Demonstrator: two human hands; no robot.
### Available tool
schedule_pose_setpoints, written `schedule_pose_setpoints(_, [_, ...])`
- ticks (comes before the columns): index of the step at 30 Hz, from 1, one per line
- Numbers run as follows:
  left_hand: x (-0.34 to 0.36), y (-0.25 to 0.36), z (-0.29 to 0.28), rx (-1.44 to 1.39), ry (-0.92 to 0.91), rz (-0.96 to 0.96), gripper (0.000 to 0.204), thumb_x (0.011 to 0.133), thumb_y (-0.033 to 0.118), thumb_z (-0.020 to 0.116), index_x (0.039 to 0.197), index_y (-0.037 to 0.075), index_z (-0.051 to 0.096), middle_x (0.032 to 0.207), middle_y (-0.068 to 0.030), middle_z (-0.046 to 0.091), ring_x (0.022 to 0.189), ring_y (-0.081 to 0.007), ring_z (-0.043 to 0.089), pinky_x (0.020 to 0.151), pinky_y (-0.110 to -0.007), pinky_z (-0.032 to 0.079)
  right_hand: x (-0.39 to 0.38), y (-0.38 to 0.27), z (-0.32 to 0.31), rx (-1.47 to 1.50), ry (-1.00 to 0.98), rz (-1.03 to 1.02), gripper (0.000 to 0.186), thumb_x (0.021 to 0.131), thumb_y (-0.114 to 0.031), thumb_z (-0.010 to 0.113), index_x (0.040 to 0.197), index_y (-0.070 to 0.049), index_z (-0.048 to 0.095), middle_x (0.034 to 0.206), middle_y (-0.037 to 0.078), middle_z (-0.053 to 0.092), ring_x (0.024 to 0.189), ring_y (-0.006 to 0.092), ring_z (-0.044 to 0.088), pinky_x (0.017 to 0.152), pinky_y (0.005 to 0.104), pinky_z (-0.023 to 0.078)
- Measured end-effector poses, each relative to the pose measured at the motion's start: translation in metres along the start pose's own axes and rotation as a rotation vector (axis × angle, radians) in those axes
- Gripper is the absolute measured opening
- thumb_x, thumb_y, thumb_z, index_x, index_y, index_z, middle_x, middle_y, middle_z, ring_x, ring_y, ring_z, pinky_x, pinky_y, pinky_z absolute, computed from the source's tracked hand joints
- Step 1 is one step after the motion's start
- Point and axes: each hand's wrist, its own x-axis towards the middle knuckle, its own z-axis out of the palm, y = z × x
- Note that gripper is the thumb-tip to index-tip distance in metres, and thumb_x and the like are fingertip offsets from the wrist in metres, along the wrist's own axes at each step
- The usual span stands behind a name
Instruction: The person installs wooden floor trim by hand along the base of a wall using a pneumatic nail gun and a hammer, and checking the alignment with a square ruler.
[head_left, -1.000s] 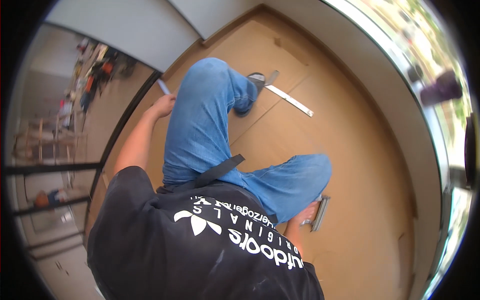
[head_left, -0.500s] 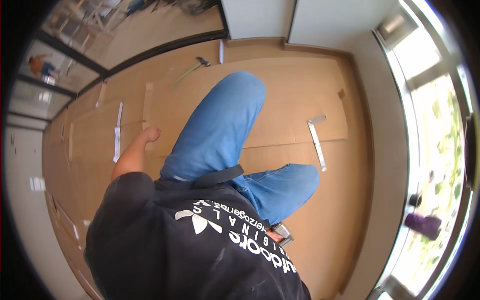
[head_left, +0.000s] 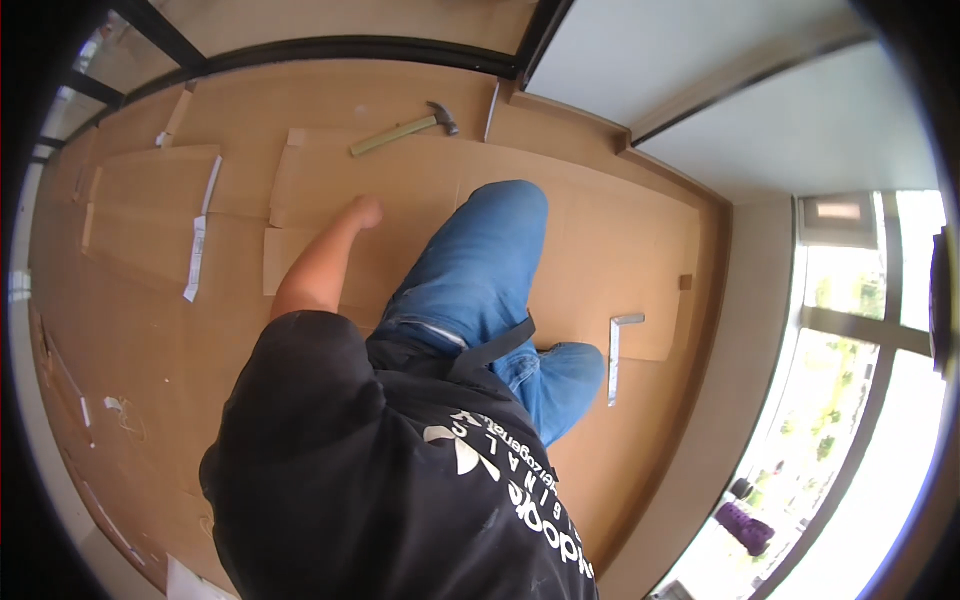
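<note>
My left hand (head_left: pixel 368 211) hovers over the cardboard-covered floor, beside my raised knee. Its fingers look curled in, and nothing shows in them. The nearest tool is a claw hammer (head_left: pixel 400 132) with a yellow-green handle, lying just beyond the hand and not touched by it. My right hand is hidden behind my body and the dark shirt. A metal try square (head_left: pixel 614 362) lies on the floor to the right of my other knee.
Brown cardboard sheets (head_left: pixel 620 220) cover the floor. A white strip (head_left: pixel 196 258) lies at the left. Dark-framed glass panels stand at the far side, pale panels (head_left: pixel 690 60) at far right. By the window at the right is a purple object (head_left: pixel 744 528).
My view has turned, and my left hand has moved forward and closer to the hammer. My right hand, partly seen earlier with a metal object, has gone out of sight.
</note>
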Motion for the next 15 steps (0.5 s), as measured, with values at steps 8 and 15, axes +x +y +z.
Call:
schedule_pose_setpoints(8, [0.129, 0.034, -0.062, -0.171, 0.355, -0.252, 0.051, 0.094, 0.021, 0.053, 0.143, 0.008, 0.051, 0.150, -0.0161, 0.047, 0.139, -0.0367, 0.045, 0.112, -0.050, 0.040, 0.057, -0.077, -0.109, -0.177, -0.177, -0.060, 0.038, 0.093, -0.026, 0.058, 0.117, 0.005, 0.057, 0.103, 0.030, 0.067, 0.096, 0.0449, 0.068, 0.080, 0.0542, 0.053])
schedule_pose_setpoints(15, [0.232, 0.018, -0.052, -0.392, 0.463, -0.498, 0.051, 0.096, 0.034, 0.055, 0.142, 0.013, 0.051, 0.156, -0.0109, 0.043, 0.143, -0.0312, 0.039, 0.118, -0.052, 0.029, 0.104, -0.147, -0.189, -0.323, -0.327, -0.025, 0.034, 0.094, -0.025, 0.057, 0.108, 0.005, 0.061, 0.100, 0.031, 0.068, 0.095, 0.0457, 0.069, 0.078, 0.0544, 0.054])
